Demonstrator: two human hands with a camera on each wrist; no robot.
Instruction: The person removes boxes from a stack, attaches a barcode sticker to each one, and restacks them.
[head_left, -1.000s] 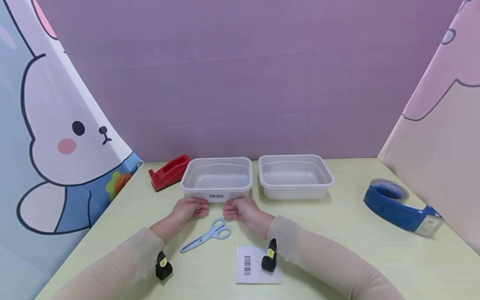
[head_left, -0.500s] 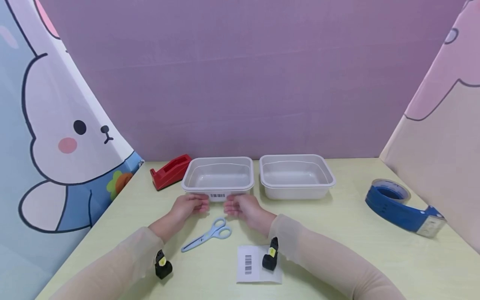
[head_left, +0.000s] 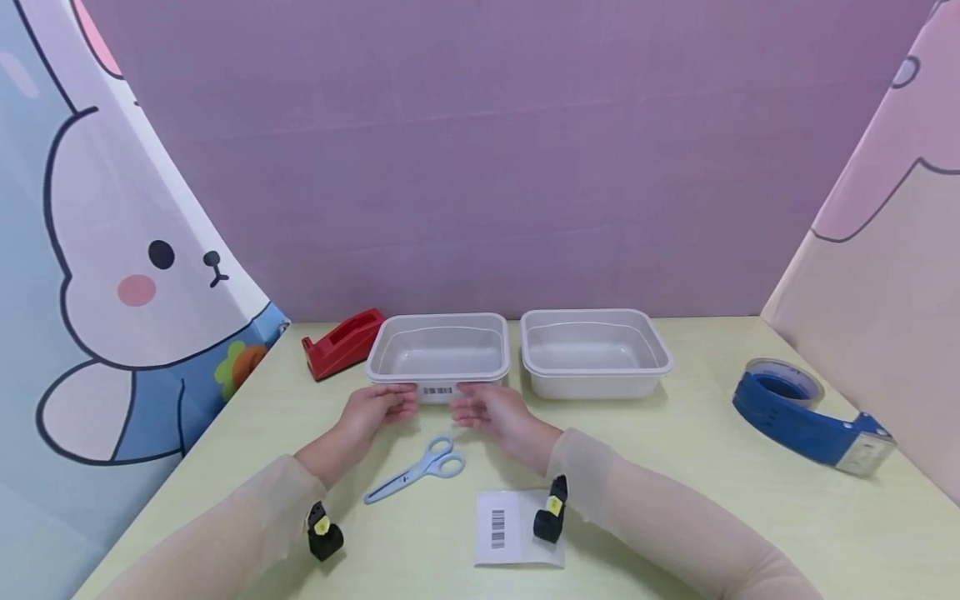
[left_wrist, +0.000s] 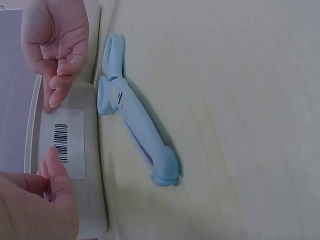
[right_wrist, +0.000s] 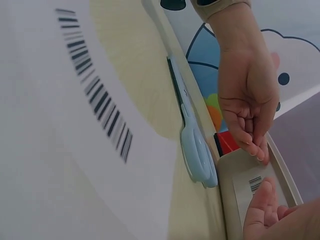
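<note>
Left hand (head_left: 372, 408) and right hand (head_left: 497, 412) flank barcode label (head_left: 437, 391) on left white tray (head_left: 438, 377); light-blue scissors (head_left: 411, 476) lie nearer camera.

A red tape dispenser (head_left: 342, 347) and pale blue scissors (head_left: 408, 476) (closed) lie left of a blue tape cutter (head_left: 795, 428).

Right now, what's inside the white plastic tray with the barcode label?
In the head view, the white plastic tray shows only bare floor and walls, no contents. Its near rim hides the inner face just below.
</note>
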